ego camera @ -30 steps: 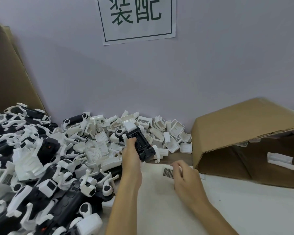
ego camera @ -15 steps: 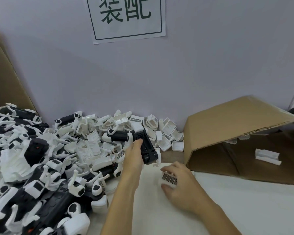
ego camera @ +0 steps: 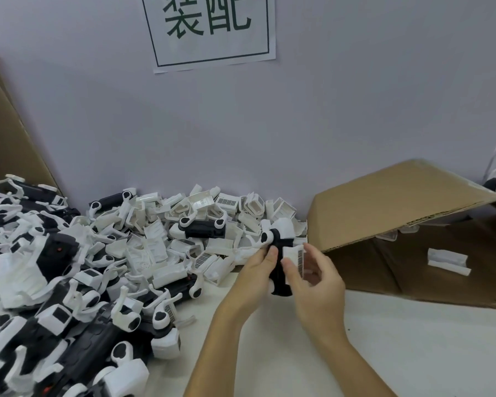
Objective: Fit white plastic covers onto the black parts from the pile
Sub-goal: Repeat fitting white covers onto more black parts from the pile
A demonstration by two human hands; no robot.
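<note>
A pale, off-white table (ego camera: 413,353) runs up to a lilac-grey wall; over its left half sprawls a pile of black parts (ego camera: 69,325) with white arms, reaching the left and bottom edges; behind it, against the wall, lies a heap of loose white covers (ego camera: 212,213), some showing barcode labels; on the right rests a brown cardboard box (ego camera: 398,196) tipped on its side, its opening facing the viewer.

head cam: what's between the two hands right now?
In the head view, the black part, gripped by the left hand, with the barcoded white cover held against it by the right hand.
</note>
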